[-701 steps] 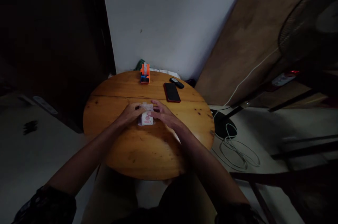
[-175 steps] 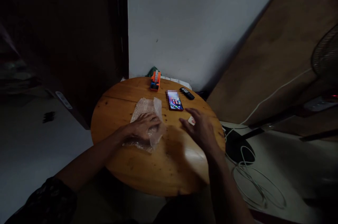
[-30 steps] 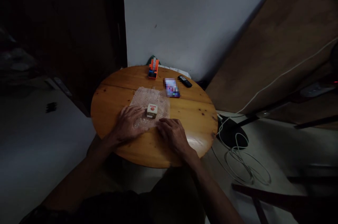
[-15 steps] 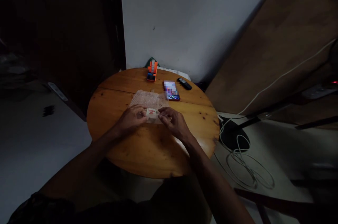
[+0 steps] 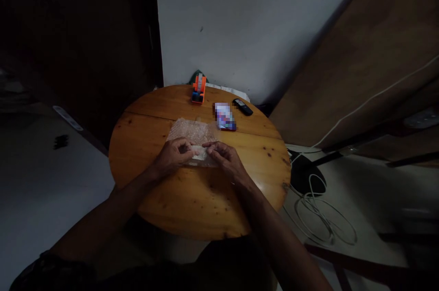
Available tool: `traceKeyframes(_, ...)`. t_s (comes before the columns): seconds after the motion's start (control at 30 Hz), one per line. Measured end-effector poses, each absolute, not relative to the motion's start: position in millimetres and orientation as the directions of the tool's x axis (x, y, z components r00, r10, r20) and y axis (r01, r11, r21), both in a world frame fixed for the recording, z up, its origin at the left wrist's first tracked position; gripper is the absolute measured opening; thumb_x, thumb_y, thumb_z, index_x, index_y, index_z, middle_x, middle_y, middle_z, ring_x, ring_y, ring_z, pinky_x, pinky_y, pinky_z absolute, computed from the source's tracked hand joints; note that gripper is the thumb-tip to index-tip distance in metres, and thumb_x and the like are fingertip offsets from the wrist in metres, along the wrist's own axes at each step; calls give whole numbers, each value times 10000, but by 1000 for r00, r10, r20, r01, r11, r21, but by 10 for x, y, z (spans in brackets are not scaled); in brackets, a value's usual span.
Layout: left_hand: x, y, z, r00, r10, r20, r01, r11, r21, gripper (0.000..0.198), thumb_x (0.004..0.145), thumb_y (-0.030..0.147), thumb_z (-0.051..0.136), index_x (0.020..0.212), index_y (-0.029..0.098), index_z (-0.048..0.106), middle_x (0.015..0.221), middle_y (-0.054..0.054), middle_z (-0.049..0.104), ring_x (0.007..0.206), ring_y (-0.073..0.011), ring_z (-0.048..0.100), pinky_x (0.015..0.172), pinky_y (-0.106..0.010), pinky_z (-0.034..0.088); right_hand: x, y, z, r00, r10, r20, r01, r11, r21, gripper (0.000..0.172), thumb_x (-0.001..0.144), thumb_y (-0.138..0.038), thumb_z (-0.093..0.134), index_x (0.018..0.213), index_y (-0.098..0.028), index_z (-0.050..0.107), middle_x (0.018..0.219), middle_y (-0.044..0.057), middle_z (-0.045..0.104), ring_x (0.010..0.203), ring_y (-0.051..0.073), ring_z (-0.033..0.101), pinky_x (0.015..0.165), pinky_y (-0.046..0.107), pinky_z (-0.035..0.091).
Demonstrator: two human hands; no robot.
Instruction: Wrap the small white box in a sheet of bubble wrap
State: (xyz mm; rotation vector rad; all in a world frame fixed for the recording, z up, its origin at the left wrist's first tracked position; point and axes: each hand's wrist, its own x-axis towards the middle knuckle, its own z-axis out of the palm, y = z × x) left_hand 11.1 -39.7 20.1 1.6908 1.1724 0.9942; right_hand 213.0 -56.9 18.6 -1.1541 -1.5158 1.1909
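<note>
L hand [image 5: 176,153] & R hand [image 5: 224,156], fingers curled w/ tips nearly together, pinch bubble wrap [image 5: 192,130] over small white box [image 5: 199,153], on surface [image 5: 202,208], near-left of phone [image 5: 224,116].

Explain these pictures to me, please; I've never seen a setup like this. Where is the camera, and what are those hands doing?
There is no machine here: a person works with two bare hands, filmed by a camera worn on their own head, looking forward and down. On the round wooden table, the left hand and right hand pinch clear bubble wrap. Something small and pale sits between them, too blurred to make out. Farther back stand an orange tape dispenser, a smartphone with its screen pixelated, and a black handset.
</note>
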Motion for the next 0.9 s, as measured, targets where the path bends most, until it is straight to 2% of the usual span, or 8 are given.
traceKeyframes(0.23, 94, -422, 177, 265, 954, 142, 275, -216, 937, 248, 719, 371, 693, 609, 194, 558, 1022, -65, 771, 929, -213, 694, 826, -312, 519, 2140, -577, 75, -133, 990, 54, 188, 79, -979, 275, 773, -463, 653, 755, -190, 623, 844, 39, 695, 640, 136, 539, 553, 241, 393)
traceKeyframes(0.33, 85, -390, 140, 270, 952, 147, 267, -220, 938, 217, 718, 363, 690, 658, 189, 576, 958, -48, 759, 850, -185, 676, 767, -286, 513, 2223, -585, 81, -85, 993, 84, 374, 110, -921, 202, 805, -389, 620, 761, -192, 624, 721, 17, 656, 622, 153, 546, 568, 261, 408)
traceKeyframes(0.43, 79, -376, 136, 272, 951, 148, 279, -225, 934, 219, 731, 383, 695, 721, 180, 613, 835, -16, 713, 743, -149, 620, 671, -249, 477, 2243, -720, 225, -20, 946, 323, 679, 250, -690, 113, 851, -290, 588, 855, -194, 648, 847, 57, 693, 757, 201, 601, 697, 322, 451)
traceKeyframes(0.5, 83, -376, 149, 281, 946, 162, 285, -244, 927, 229, 742, 395, 695, 742, 175, 635, 785, -2, 675, 721, -137, 590, 649, -235, 457, 2169, -862, 350, -127, 860, 494, 811, 377, -448, 151, 918, -264, 540, 962, -192, 666, 1002, 104, 703, 900, 238, 606, 814, 374, 441)
traceKeyframes(0.53, 89, -375, 155, 284, 944, 170, 289, -253, 923, 226, 749, 394, 689, 756, 173, 644, 774, 1, 663, 722, -135, 583, 651, -233, 454, 2108, -930, 399, -234, 822, 520, 834, 444, -326, 178, 949, -246, 505, 981, -197, 673, 1032, 113, 702, 937, 247, 597, 836, 386, 426)
traceKeyframes(0.63, 122, -365, 164, 276, 943, 185, 297, -267, 917, 210, 749, 378, 657, 792, 173, 653, 778, -3, 662, 736, -140, 591, 674, -240, 469, 1909, -1044, 440, -535, 741, 407, 791, 608, -66, 208, 970, -206, 500, 1094, -197, 667, 1130, 120, 697, 1019, 261, 575, 852, 395, 390)
traceKeyframes(0.8, 45, -347, 198, 232, 952, 200, 372, -277, 886, 216, 762, 357, 588, 845, 176, 672, 853, -36, 706, 830, -177, 647, 768, -278, 516, 1805, -953, 334, -569, 771, 286, 812, 583, 45, 184, 977, -189, 517, 1100, -159, 651, 1071, 126, 686, 952, 256, 561, 819, 381, 354)
traceKeyframes(0.9, -212, -384, 227, 147, 973, 179, 512, -230, 827, 376, 757, 466, 625, 980, 172, 694, 984, -68, 732, 887, -212, 669, 800, -313, 532, 1822, -902, 338, -576, 768, 279, 811, 580, 79, 184, 969, -189, 531, 1107, -186, 652, 1082, 110, 677, 927, 251, 549, 818, 382, 336)
